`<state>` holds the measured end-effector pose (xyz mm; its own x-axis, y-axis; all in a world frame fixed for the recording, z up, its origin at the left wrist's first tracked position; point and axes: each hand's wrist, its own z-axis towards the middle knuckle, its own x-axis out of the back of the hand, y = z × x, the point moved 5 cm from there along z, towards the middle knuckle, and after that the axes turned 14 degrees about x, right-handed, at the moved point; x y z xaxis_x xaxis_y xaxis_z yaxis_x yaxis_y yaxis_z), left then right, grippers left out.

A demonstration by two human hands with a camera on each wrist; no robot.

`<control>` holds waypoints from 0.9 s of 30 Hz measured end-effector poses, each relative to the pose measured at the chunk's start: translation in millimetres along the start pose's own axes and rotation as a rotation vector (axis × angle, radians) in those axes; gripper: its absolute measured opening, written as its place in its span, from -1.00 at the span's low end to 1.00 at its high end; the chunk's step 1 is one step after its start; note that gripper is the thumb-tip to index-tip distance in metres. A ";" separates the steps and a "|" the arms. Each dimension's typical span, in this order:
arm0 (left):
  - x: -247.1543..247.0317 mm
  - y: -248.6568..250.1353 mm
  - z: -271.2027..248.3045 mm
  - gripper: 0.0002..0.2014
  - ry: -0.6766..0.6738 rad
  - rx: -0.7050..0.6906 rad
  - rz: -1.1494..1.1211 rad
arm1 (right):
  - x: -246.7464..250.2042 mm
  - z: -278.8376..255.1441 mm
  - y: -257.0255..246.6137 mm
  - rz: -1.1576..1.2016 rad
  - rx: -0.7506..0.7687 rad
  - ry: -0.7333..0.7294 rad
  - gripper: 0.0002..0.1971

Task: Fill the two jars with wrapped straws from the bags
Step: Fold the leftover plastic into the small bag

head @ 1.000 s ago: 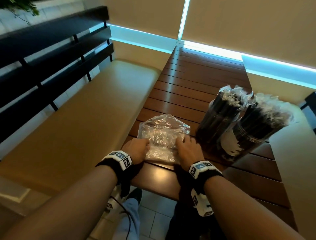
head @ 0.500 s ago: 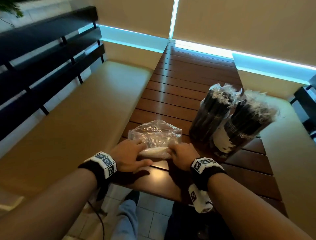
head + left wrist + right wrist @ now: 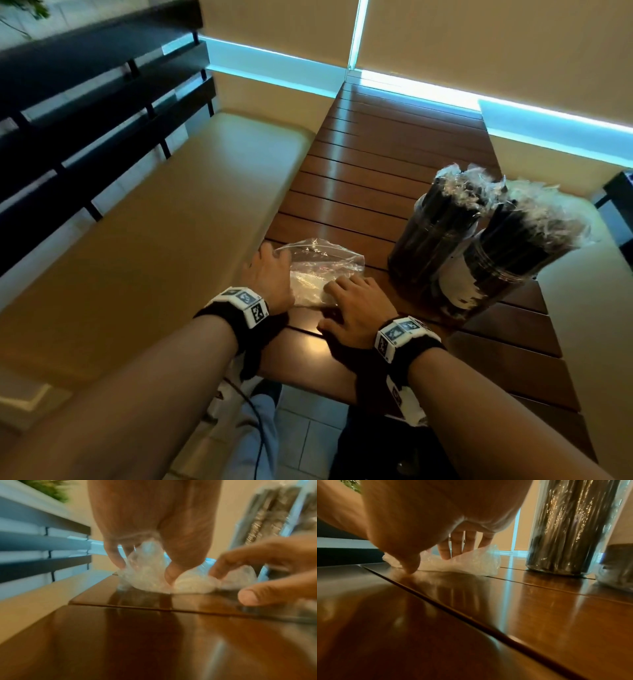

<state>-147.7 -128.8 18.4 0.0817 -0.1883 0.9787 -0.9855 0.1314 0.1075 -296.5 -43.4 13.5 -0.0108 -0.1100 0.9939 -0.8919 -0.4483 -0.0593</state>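
A crumpled clear plastic bag [image 3: 325, 263] lies folded near the front left corner of the wooden table [image 3: 370, 178]. My left hand [image 3: 274, 263] is at the bag's left end; in the left wrist view its fingers [image 3: 115, 557] and thumb pinch the bag [image 3: 193, 584]. My right hand [image 3: 346, 291] presses the bag's right part with fairly straight fingers [image 3: 445, 550], its thumb tip on the table. Two jars [image 3: 431, 240] [image 3: 493, 270], packed with dark wrapped straws, stand side by side to the right of the bag. Neither hand touches them.
A tan cushioned bench [image 3: 171, 212] with a black slatted backrest [image 3: 85, 120] runs along the table's left side. Another tan seat [image 3: 582, 342] lies to the right. The table's near edge is just below my wrists, with tiled floor beneath.
The bag went from spread flat under both palms to folded over into a smaller bundle. My left hand shifted to its left end and pinched it. The jars stayed put.
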 end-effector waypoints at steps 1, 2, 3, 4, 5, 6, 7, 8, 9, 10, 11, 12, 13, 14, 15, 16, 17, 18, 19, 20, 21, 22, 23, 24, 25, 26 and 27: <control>5.4 6.5 -5.6 -0.50 0.118 -0.097 0.063 | 0.1 -0.1 2.0 0.004 -0.007 -0.001 -0.51; 6.8 14.8 -12.6 -0.52 0.203 -0.238 0.135 | 1.3 1.1 3.1 0.004 -0.020 0.002 -0.56; 5.4 20.4 -19.0 -0.55 0.256 -0.388 0.191 | 3.3 3.1 3.7 0.007 -0.031 0.016 -0.64; 2.4 22.1 -24.1 -0.59 0.280 -0.505 0.215 | 5.6 5.6 4.5 0.013 -0.036 0.034 -0.70; -0.7 19.0 -25.8 -0.63 0.267 -0.560 0.208 | 7.9 7.9 6.0 0.025 -0.043 0.048 -0.75; -3.6 12.7 -24.5 -0.67 0.221 -0.566 0.178 | 9.0 9.3 8.7 0.045 -0.057 0.053 -0.77; -4.9 6.0 -22.8 -0.68 0.169 -0.546 0.150 | 10.4 10.2 11.5 0.067 -0.067 0.056 -0.77; -6.3 0.1 -20.1 -0.62 0.108 -0.516 0.148 | 12.2 11.2 14.3 0.091 -0.079 0.048 -0.76; -6.6 -4.3 -19.6 -0.54 0.046 -0.492 0.168 | 14.2 11.3 16.2 0.123 -0.093 0.033 -0.75; -7.2 -6.9 -20.7 -0.48 0.002 -0.476 0.194 | 15.7 10.8 17.6 0.161 -0.114 0.020 -0.75; -6.6 -6.9 -23.0 -0.50 -0.016 -0.472 0.208 | 16.6 9.8 17.2 0.210 -0.140 0.010 -0.76; -6.4 -4.9 -25.9 -0.56 -0.019 -0.467 0.195 | 15.4 7.1 14.9 0.259 -0.160 -0.003 -0.77; -5.5 -1.5 -29.4 -0.62 -0.014 -0.447 0.147 | 14.0 2.9 11.6 0.293 -0.172 -0.012 -0.76; -3.5 2.2 -32.9 -0.67 -0.013 -0.405 0.091 | 11.0 -1.6 9.2 0.307 -0.182 -0.016 -0.72; -2.4 5.2 -36.1 -0.71 -0.024 -0.345 0.052 | 7.6 -6.9 7.7 0.325 -0.204 -0.004 -0.67; -1.7 8.7 -38.9 -0.74 -0.038 -0.281 0.056 | 6.0 -11.3 7.6 0.340 -0.232 0.019 -0.65; -1.3 12.2 -41.5 -0.74 -0.050 -0.222 0.095 | 6.8 -15.0 6.9 0.345 -0.263 0.050 -0.66; -2.3 14.6 -43.1 -0.71 -0.066 -0.157 0.137 | 7.9 -17.3 5.8 0.312 -0.288 0.073 -0.67; -3.9 15.9 -44.0 -0.68 -0.084 -0.095 0.166 | 9.8 -18.3 3.7 0.227 -0.287 0.080 -0.65; -6.2 17.0 -43.9 -0.65 -0.099 -0.050 0.181 | 11.2 -18.4 0.4 0.109 -0.259 0.069 -0.60; -9.5 18.3 -42.1 -0.62 -0.103 -0.026 0.184 | 11.5 -18.0 -3.7 0.001 -0.210 0.050 -0.57; -13.2 18.8 -38.5 -0.58 -0.096 -0.017 0.183 | 10.5 -17.8 -6.8 -0.055 -0.156 0.039 -0.56; -15.9 18.6 -33.7 -0.54 -0.081 -0.017 0.172 | 8.9 -18.1 -7.5 -0.064 -0.118 0.026 -0.55; -16.9 18.0 -28.4 -0.50 -0.070 -0.017 0.154 | 6.0 -19.0 -5.5 -0.034 -0.106 0.002 -0.51; -16.8 17.0 -23.4 -0.47 -0.074 -0.014 0.138 | 3.4 -20.8 -2.8 -0.001 -0.098 -0.036 -0.45; -16.2 16.3 -18.1 -0.47 -0.095 -0.012 0.148 | 2.4 -22.1 -1.1 0.013 -0.097 -0.078 -0.42; -14.2 17.2 -13.4 -0.50 -0.119 -0.018 0.175 | 1.3 -22.6 1.4 0.018 -0.103 -0.101 -0.45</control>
<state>-163.8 -110.9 8.7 -0.1101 -0.2740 0.9554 -0.9801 0.1899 -0.0585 -308.1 -24.1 16.9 0.0133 -0.2082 0.9780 -0.9339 -0.3521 -0.0623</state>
